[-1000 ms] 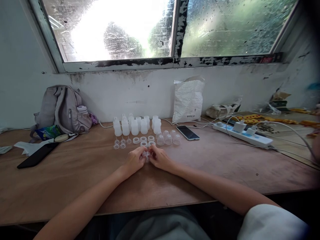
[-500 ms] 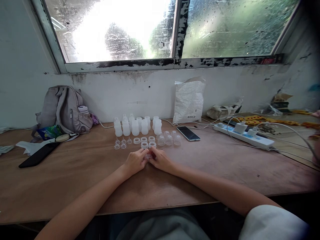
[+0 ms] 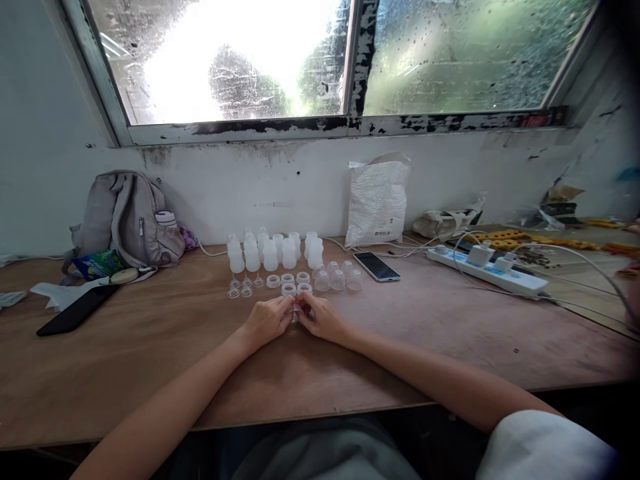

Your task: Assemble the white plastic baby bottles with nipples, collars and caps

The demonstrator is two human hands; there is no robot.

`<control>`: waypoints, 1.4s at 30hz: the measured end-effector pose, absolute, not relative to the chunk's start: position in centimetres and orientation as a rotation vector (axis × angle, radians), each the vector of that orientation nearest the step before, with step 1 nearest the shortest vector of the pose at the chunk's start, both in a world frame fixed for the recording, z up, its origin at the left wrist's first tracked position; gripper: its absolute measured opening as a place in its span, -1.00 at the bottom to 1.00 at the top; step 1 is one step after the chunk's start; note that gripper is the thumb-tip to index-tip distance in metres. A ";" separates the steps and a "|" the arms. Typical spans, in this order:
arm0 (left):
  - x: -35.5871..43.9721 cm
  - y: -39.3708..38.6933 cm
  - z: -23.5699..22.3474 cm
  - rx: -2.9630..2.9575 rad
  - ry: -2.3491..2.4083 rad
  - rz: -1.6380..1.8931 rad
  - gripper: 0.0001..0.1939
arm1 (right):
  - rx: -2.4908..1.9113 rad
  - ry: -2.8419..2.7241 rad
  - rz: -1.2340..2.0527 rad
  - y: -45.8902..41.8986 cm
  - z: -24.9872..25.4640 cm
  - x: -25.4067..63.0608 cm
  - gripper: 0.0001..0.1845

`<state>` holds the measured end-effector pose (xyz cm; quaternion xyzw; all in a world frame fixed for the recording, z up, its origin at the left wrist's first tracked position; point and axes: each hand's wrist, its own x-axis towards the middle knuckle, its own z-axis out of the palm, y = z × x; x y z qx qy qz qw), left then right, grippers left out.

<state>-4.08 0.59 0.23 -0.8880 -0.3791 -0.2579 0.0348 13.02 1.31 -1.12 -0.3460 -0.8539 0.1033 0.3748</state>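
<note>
Between both hands is a small clear piece that looks like a baby bottle nipple [image 3: 295,317], mostly hidden by the fingers. My left hand [image 3: 270,317] pinches it from the left, and my right hand [image 3: 319,316] pinches it from the right, their fingertips close together. Just beyond the fingers lie several white screw rings [image 3: 289,289]. Several clear nipples [image 3: 247,291] stand to the left of the rings, and several clear domed caps [image 3: 338,281] to the right. Behind them, small frosted bottles [image 3: 271,255] stand in rows, some at the left topped with clear nipples.
A phone [image 3: 377,267] and a white power strip [image 3: 487,272] with cables lie to the right. Against the wall leans a white plastic bag [image 3: 377,203]. At the left are a grey backpack [image 3: 125,220] and a black flat case [image 3: 77,311] on the wooden table [image 3: 390,360].
The hands stay in the same place, both on the clear nipple. Their fingers shift slightly around it, and the piece tips between them. Things on the table have not moved.
</note>
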 end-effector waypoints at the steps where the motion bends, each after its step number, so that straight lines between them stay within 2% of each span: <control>1: -4.0 0.6 0.2 -2.735 -1.162 -0.795 -0.82 | -0.894 -2.184 0.258 1.3 -1.2 13.0 -0.83; 11: -4.0 0.4 0.1 -2.722 -1.241 -0.820 -0.89 | -0.943 -2.186 0.217 1.5 -1.6 13.0 -0.86; 27: -4.0 0.3 0.3 -2.633 -1.482 -0.789 -0.84 | -0.755 -2.281 0.258 0.5 -0.7 13.3 -0.77; 42: -4.1 0.4 -0.1 -2.658 -1.355 -0.697 -0.83 | -0.764 -2.299 0.241 0.5 -1.0 13.2 -0.87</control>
